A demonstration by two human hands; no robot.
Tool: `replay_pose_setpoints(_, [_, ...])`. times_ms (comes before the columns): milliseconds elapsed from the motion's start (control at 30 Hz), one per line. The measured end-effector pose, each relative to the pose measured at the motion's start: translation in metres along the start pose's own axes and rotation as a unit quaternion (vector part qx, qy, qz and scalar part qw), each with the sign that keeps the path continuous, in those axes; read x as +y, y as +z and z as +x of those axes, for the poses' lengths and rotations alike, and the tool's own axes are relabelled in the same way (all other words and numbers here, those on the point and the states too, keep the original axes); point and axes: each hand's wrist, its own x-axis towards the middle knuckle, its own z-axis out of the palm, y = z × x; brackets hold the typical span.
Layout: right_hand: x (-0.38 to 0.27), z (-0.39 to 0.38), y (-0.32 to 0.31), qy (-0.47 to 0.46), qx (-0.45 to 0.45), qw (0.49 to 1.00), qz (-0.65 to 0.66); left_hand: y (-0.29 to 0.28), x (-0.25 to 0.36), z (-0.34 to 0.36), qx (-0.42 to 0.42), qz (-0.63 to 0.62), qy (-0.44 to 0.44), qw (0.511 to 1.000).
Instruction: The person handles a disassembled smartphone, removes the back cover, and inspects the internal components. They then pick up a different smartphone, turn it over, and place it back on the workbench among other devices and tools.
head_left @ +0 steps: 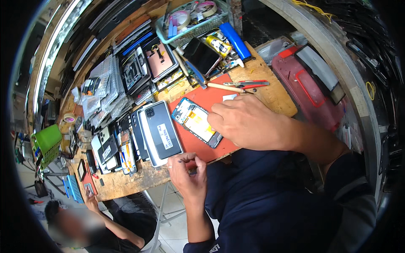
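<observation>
An opened phone (196, 122) lies on a red-orange mat (181, 141), its pale inner tray and yellow flex cable showing. My right hand (249, 122) is closed over the phone's right side, fingers bent down toward it. Its fingertips are partly hidden, so what they pinch, if anything, does not show. My left hand (187, 175) hovers at the bench's front edge with fingers curled toward the thumb; whatever they hold is too small to make out. Just beyond it rests a dark phone back cover (162, 130) with a handwritten white label.
Behind the mat lie a wooden-handled tool (223, 87), a red-edged cutter (253, 83), a blue cylinder (234, 41) and a basket of tape (190, 27). Bubble-wrapped parts (101, 92) pile up left. A red case (308, 84) stands right. Another person's hand (91, 200) works at far left.
</observation>
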Motion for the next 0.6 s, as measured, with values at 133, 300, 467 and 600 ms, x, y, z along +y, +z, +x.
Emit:
replay_pose_setpoints(133, [-0.005,0.007,-0.014,0.001,-0.140,0.989,-0.037,0.001,-0.001,0.007,0.018,0.005,0.030,0.999])
replay_pose_setpoints(300, [-0.009,0.008,-0.009,-0.017,-0.018,0.997,0.079,0.020,-0.007,0.000,-0.029,-0.066,-0.023,0.997])
replay_pose_setpoints(467, [-0.016,0.010,-0.006,-0.029,-0.018,0.970,0.239,0.037,-0.008,0.003,0.004,-0.101,0.010,0.995])
replay_pose_setpoints(600, [-0.016,0.012,0.003,-0.031,-0.017,0.961,0.275,0.039,-0.013,-0.001,0.005,-0.195,-0.040,0.980])
